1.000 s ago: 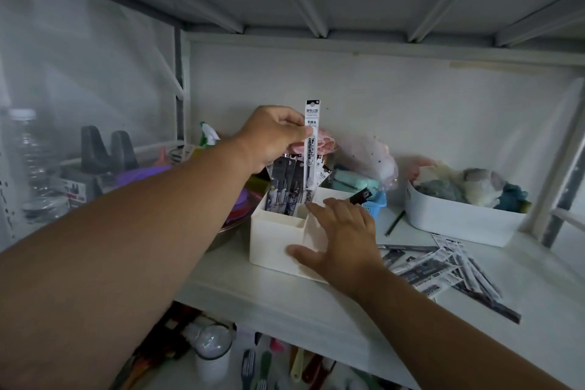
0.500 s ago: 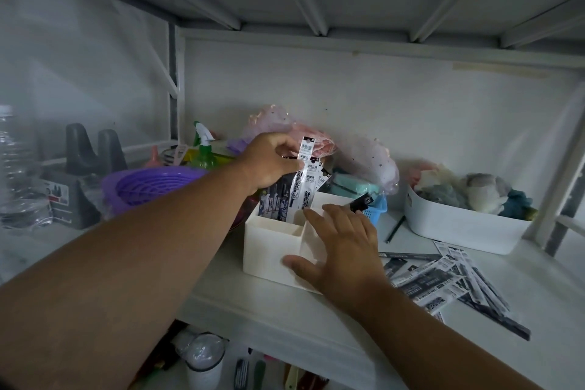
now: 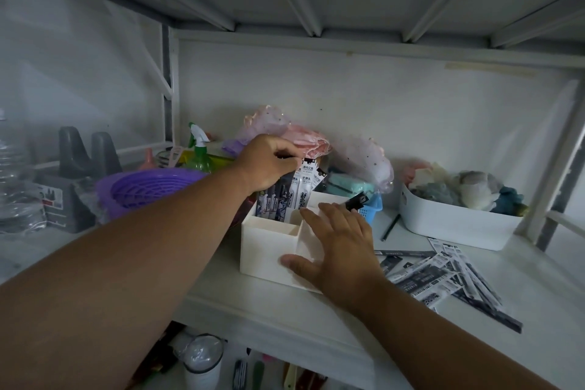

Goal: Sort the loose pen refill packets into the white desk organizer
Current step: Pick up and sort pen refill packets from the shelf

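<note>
While our left hand [image 3: 269, 161] curls its grip round the tops of the refill packets [image 3: 292, 193] standing in the back left compartment of the white organizer [image 3: 269, 250], our right hand [image 3: 335, 241] lies flat with straight fingers on the organizer's right side, thumb against the front wall, holding nothing. We cannot count the upright packets exactly; at least four overlap there, leaning slightly, their lower ends inside the compartment. We see three compartments in the organizer: the one with packets, a bare one in front of it, and a third under our right hand. On the shelf [image 3: 221, 294] to the right, a loose pile of packets [image 3: 440, 272] lies fanned out, too overlapped to count. Behind it sits one white bin [image 3: 449, 225] of soft things, with one pencil [image 3: 391, 226] lying between bin and organizer. At left stand one purple basket [image 3: 148, 190] and one green spray bottle [image 3: 198, 152].
</note>
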